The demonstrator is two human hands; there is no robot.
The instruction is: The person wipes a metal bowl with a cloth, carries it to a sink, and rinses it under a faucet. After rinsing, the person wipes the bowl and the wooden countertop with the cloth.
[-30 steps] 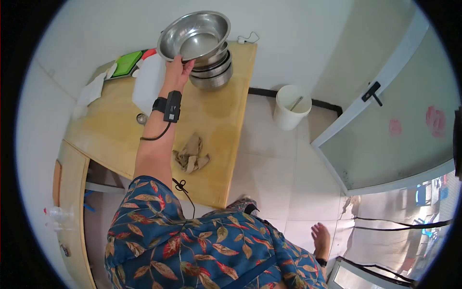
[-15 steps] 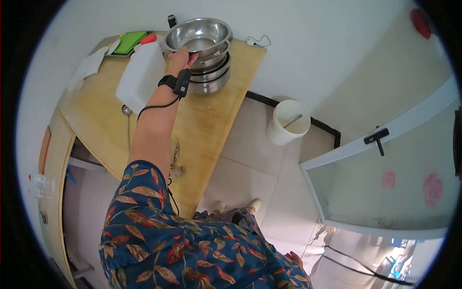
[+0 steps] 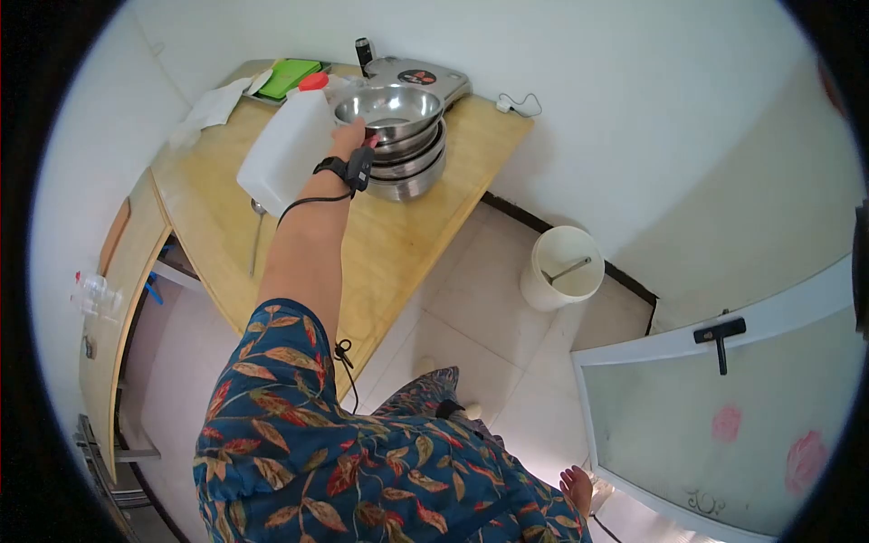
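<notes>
My left hand reaches across the table with its fingers closed on the near-left rim of the top stainless steel bowl. That bowl sits slightly tilted on a stack of several steel bowls. Close to my left wrist, on its left, stands a white plastic jug with a red cap. A long-handled ladle lies on the wood between the jug and the table's near side. Down by my right side hangs my right hand, its fingers apart and nothing in it.
Behind the bowls is a silver portable stove with a black canister beside it. Green trays lie at the back left of the wooden table. On the floor stands a white bucket; a glass-panelled door is at right.
My left hand has lowered the top bowl onto the stack, and the stove behind it now shows. The view has shifted, and more of my right hand is visible.
</notes>
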